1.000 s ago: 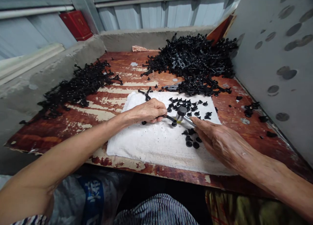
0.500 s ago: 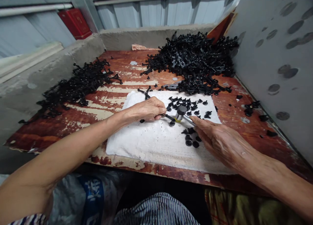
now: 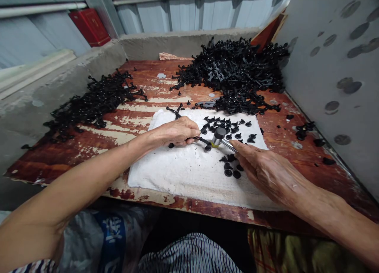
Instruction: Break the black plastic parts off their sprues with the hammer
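My left hand (image 3: 184, 131) is closed around a thin black strip (image 3: 203, 140) with a round knob (image 3: 208, 147) at its right end, held over a white cloth (image 3: 174, 170). My right hand (image 3: 254, 158) grips the metal handle of a small mallet (image 3: 219, 134), which has a black face on top and a yellow one below. The mallet head is right beside the strip's knobbed end; whether they touch I cannot tell. Loose black mushroom-shaped pieces (image 3: 227, 172) lie on the cloth near the mallet. Another black strip (image 3: 177, 114) rests at the cloth's far edge.
A large heap of black knobbed strips (image 3: 237, 67) covers the far right of the worn red-brown board (image 3: 154, 85). A smaller pile (image 3: 91, 103) lies on the left. A grey spotted panel (image 3: 334, 67) borders the right, and a low cement wall (image 3: 154, 47) the back.
Almost nothing differs. The picture has shifted very slightly, and both hands keep the same hold on the strip and the mallet.
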`<action>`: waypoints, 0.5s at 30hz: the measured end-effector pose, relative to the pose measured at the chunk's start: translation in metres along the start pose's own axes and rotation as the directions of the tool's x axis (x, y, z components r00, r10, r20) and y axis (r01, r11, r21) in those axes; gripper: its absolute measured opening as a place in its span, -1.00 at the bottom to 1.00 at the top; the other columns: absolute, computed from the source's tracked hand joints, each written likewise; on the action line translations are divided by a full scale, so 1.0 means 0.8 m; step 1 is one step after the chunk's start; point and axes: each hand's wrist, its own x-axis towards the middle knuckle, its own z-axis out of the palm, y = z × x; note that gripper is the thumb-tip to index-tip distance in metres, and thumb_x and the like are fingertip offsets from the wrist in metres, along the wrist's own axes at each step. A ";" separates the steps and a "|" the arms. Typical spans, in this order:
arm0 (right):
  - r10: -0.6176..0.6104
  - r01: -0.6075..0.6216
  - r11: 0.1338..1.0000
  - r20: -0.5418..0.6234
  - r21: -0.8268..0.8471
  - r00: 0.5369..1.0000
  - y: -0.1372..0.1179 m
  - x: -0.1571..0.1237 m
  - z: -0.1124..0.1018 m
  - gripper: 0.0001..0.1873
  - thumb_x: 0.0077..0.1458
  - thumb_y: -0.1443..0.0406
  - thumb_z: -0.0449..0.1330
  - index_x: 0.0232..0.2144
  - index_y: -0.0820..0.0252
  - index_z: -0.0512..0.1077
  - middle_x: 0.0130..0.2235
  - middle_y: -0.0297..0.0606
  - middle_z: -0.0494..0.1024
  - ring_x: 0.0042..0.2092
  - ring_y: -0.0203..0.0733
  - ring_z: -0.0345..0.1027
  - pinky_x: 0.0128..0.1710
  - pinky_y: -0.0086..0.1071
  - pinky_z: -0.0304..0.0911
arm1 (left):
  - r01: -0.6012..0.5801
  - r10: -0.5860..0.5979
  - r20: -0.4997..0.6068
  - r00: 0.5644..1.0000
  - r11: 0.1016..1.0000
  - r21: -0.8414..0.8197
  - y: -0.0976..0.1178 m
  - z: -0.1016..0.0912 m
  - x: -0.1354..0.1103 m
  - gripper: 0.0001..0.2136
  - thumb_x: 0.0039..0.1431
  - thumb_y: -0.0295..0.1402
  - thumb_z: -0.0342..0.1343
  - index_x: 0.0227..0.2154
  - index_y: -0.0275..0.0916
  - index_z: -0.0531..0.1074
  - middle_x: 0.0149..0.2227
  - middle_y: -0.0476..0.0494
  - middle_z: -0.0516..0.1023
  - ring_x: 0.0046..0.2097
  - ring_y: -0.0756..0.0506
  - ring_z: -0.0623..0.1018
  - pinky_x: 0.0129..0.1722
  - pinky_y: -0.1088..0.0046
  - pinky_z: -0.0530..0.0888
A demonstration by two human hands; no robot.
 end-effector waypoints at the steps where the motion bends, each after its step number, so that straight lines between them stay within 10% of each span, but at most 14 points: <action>1: -0.006 0.007 1.000 0.015 -0.022 1.000 -0.001 0.001 0.000 -0.74 0.10 0.27 -0.03 -0.32 0.07 0.47 -0.62 -0.26 0.38 -0.58 -0.17 0.21 -0.58 -0.28 0.05 | -0.002 0.002 0.001 1.000 1.000 0.003 0.000 0.000 0.000 -0.67 0.20 -0.39 -0.03 -0.70 -0.23 0.24 -0.75 0.05 0.14 -0.72 0.12 0.10 -0.72 0.58 -0.01; 15: -0.202 0.175 0.963 -0.118 -0.206 0.972 -0.013 0.034 -0.015 -0.43 0.19 0.36 -0.13 0.23 0.39 0.20 -0.43 -0.20 0.50 -0.48 -0.23 0.27 -0.42 -0.31 0.26 | 0.081 -0.080 -0.015 0.997 0.993 0.090 0.015 -0.003 0.002 -0.72 0.10 -0.46 -0.01 -0.71 -0.24 0.21 -0.76 0.07 0.15 -0.74 0.12 0.13 -0.74 0.58 0.00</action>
